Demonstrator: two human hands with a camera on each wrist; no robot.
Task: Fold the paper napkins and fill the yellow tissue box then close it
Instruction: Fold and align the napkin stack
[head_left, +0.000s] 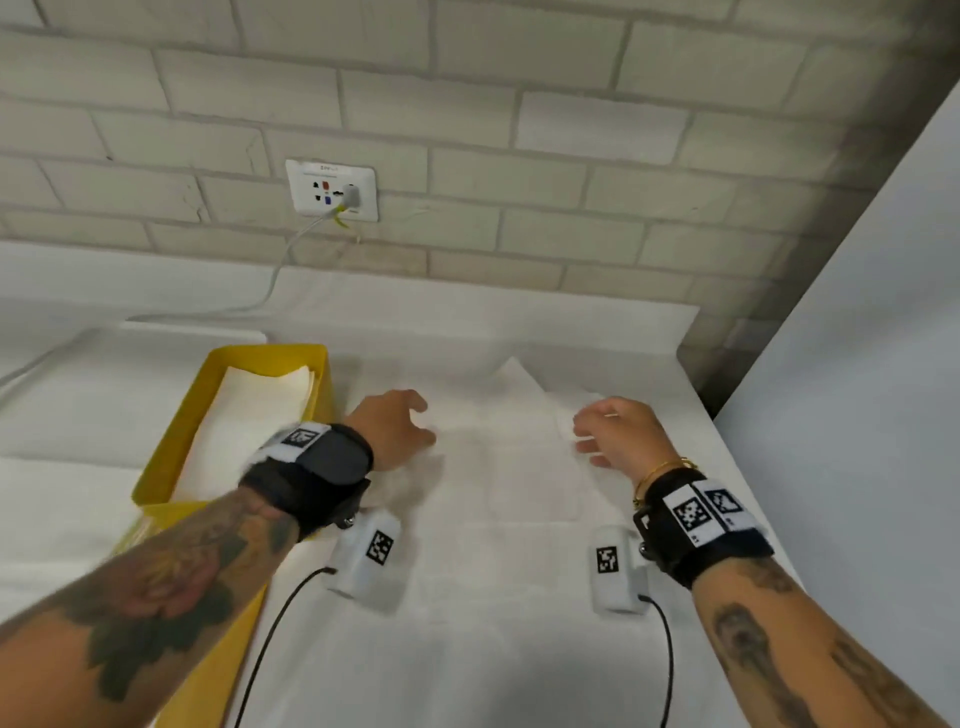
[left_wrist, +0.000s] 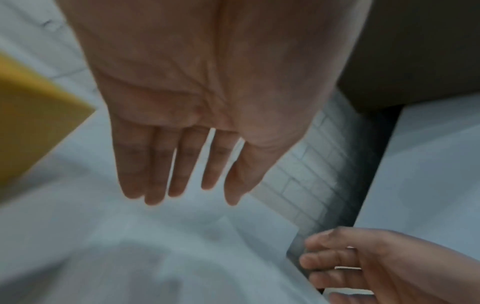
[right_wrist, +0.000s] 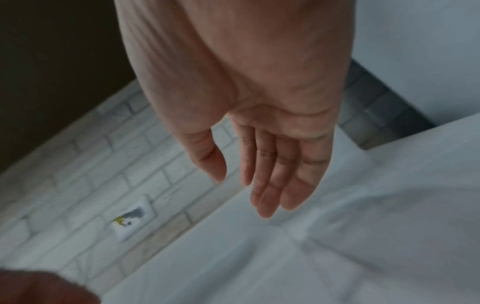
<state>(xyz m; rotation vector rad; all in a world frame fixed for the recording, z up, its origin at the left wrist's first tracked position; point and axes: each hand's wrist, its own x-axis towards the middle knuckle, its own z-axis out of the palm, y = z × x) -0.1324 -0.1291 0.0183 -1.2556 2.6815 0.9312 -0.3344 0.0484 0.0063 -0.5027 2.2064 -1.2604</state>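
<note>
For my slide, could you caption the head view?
Both open hands, left hand and right hand, above a napkin beside the yellow tissue box.

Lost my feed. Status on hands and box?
Left hand and right hand open, empty, over flat napkin. Yellow box open, part-filled. Nothing in the way.

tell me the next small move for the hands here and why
Probably lower both hands onto the loose napkin and take its edges to fold it. The left hand and right hand hover over it with relaxed fingers and hold nothing. The yellow box beside them is open and already holds folded napkins, so another seems due.
</note>
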